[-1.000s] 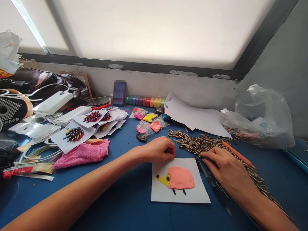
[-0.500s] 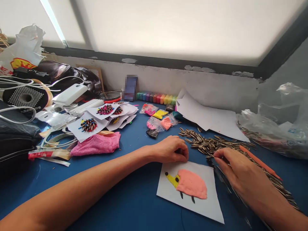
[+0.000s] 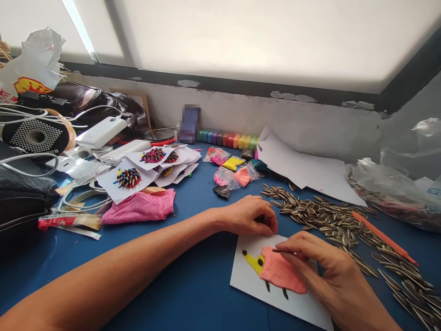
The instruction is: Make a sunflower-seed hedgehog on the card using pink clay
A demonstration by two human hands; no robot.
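Between the thumb and fingers of my right hand (image 3: 322, 266) is a sunflower seed (image 3: 280, 251), held over the upper part of a pink clay hedgehog body (image 3: 280, 273). The hedgehog has a yellow clay snout (image 3: 252, 263), black dots and short black legs, on a white paper card (image 3: 241, 276). My right hand covers the card's right side. My left hand (image 3: 253, 216), fingers curled, rests on the card's top edge and holds it down; the inside of that hand is hidden. Behind my right hand lies a spread of sunflower seeds (image 3: 330, 218).
An orange pen-like tool (image 3: 384, 238) lies among the seeds. Clay packets (image 3: 232, 163), white sheets (image 3: 306, 170) and a plastic bag (image 3: 396, 193) stand further back. At left are finished hedgehog cards (image 3: 127, 179), a pink cloth (image 3: 139, 207), cables and a black bag (image 3: 24, 197).
My right hand has moved left from the seed pile to above the pink clay and now shows a seed in its pinch. My left hand stays at the card's top edge.
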